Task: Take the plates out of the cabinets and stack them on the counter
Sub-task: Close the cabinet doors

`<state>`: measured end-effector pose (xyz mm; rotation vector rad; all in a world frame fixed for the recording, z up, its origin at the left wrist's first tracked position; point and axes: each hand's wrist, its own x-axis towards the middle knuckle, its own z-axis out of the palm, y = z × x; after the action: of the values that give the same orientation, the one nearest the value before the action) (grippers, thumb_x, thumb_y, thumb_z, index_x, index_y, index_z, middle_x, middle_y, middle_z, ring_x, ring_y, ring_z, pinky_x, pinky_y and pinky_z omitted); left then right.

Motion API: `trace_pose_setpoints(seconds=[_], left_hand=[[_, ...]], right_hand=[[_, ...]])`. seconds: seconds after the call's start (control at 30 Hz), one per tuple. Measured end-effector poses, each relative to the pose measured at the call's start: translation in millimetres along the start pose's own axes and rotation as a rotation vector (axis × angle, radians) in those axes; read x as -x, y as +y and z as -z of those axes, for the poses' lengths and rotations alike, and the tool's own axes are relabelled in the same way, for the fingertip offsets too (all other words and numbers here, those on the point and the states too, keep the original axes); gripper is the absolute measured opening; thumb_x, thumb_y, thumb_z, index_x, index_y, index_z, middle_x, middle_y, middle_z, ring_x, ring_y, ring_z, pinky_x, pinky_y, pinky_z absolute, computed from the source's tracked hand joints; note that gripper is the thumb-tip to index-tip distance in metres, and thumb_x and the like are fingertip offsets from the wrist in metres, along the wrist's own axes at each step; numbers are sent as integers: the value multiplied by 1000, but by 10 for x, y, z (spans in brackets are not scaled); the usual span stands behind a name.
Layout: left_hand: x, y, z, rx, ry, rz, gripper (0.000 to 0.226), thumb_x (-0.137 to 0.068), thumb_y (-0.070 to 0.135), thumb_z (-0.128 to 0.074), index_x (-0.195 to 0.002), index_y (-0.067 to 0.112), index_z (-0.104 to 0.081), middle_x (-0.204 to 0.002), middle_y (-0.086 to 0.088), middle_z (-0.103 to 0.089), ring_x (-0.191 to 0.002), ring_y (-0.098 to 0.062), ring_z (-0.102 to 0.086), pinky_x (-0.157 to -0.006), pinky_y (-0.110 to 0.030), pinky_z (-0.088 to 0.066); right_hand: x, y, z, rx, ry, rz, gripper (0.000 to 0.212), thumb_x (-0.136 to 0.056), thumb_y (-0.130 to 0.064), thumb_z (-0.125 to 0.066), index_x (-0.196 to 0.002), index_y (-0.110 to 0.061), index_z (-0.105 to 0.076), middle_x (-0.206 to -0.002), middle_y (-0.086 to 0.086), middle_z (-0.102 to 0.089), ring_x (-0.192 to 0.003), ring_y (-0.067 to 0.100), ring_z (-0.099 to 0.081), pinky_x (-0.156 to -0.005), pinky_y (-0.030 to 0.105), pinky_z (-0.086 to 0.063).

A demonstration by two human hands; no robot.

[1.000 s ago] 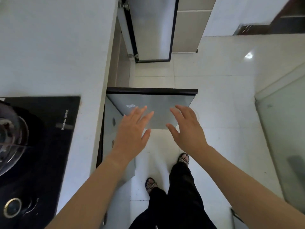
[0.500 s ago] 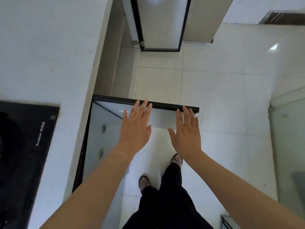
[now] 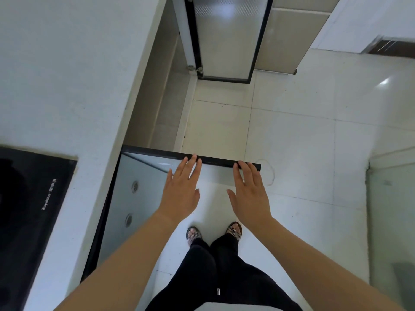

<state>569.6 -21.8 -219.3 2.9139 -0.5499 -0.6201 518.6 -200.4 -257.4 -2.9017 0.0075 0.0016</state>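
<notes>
No plates are in view. An open base-cabinet door [image 3: 155, 154] with a black frame and frosted glass juts out from under the white counter [image 3: 67, 70]. My left hand [image 3: 181, 191] and my right hand [image 3: 249, 191] are flat, fingers spread, palms down, with their fingertips at the door's black top edge. Neither hand holds anything. The cabinet's inside is hidden under the counter.
A black cooktop [image 3: 29, 212] is set into the counter at the left. Farther along, a second glass cabinet door [image 3: 226, 39] stands open over the pale tiled floor [image 3: 303, 135]. A glass panel [image 3: 393, 221] stands at the right. My feet in sandals are below the hands.
Both hands have reached forward, from over the near door's glass to its black top edge. The view has shifted so less of the cooktop shows.
</notes>
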Motion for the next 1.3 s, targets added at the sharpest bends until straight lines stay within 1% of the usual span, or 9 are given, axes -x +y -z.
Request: trace_pose_setpoints(seconds=[0.3, 0.47, 0.57, 0.63, 0.73, 0.83, 0.9, 1.13, 1.3], left_hand=[[-387, 3, 167, 117, 7, 47, 73, -93, 24, -47, -149, 22, 0, -159, 3, 2, -146, -18, 2, -117, -45, -16], [-696, -125, 354, 172, 84, 10, 66, -88, 20, -51, -147, 21, -21, -151, 0, -28, -140, -18, -23, -111, -43, -28], [-842, -186, 445, 138, 77, 9, 61, -89, 22, -48, -146, 23, -25, -148, 5, -30, -136, -15, -30, -103, -35, -34], [-920, -224, 524, 139, 97, -16, 58, -83, 21, -58, -138, 22, -41, -139, 4, -44, -125, -18, -45, -90, -35, -42], [-1092, -347, 582, 181, 213, -35, 47, -65, 18, -78, -111, 21, -66, -107, 4, -66, -93, -17, -66, -76, -35, -52], [-1270, -442, 650, 261, 246, -21, 38, -68, 16, -79, -105, 18, -68, -98, 2, -68, -84, -18, -66, -70, -32, -54], [-1373, -475, 720, 323, 226, 31, 31, -78, 16, -70, -109, 19, -66, -103, 2, -66, -88, -19, -64, -68, -30, -51], [-1688, -568, 940, 403, 153, 224, 28, -95, 23, -46, -120, 30, -57, -116, 11, -58, -103, -10, -55, -79, -26, -49], [-1889, -608, 1095, 420, 145, 441, 30, -96, 24, -44, -123, 35, -54, -121, 16, -56, -108, -8, -53, -79, -27, -50]], right_hand=[[-620, 182, 158, -45, -30, 27, 64, -74, -20, -76, -129, 0, -50, -131, 17, -52, -124, 37, -48, -92, 42, -51], [-1161, 262, 309, -101, 15, 29, 43, -74, -16, -77, -112, -3, -63, -113, 10, -61, -106, 29, -58, -66, 30, -56], [-1494, 305, 301, -135, 16, 29, 30, -70, -15, -80, -97, -5, -69, -99, 6, -65, -95, 28, -61, -61, 31, -56], [-1673, 334, 297, -168, 2, 24, 25, -68, -14, -82, -89, -8, -71, -92, 4, -67, -89, 27, -63, -60, 29, -53], [-1885, 354, 319, -196, -18, 27, 22, -68, -15, -82, -86, -11, -71, -89, 2, -67, -86, 24, -63, -60, 25, -48], [-2110, 350, 339, -197, -51, 48, 20, -70, -17, -80, -88, -12, -72, -90, 1, -67, -89, 24, -63, -61, 28, -51], [-2279, 349, 353, -199, -73, 81, 19, -71, -17, -79, -88, -12, -72, -91, 2, -67, -91, 24, -62, -64, 29, -51], [-2882, 348, 342, -231, -175, 196, 19, -75, -18, -75, -93, -13, -72, -97, 1, -66, -97, 21, -59, -73, 29, -52], [-3393, 296, 329, -219, -209, 401, 21, -72, -14, -78, -92, -14, -71, -95, 0, -66, -93, 18, -61, -63, 28, -56]])
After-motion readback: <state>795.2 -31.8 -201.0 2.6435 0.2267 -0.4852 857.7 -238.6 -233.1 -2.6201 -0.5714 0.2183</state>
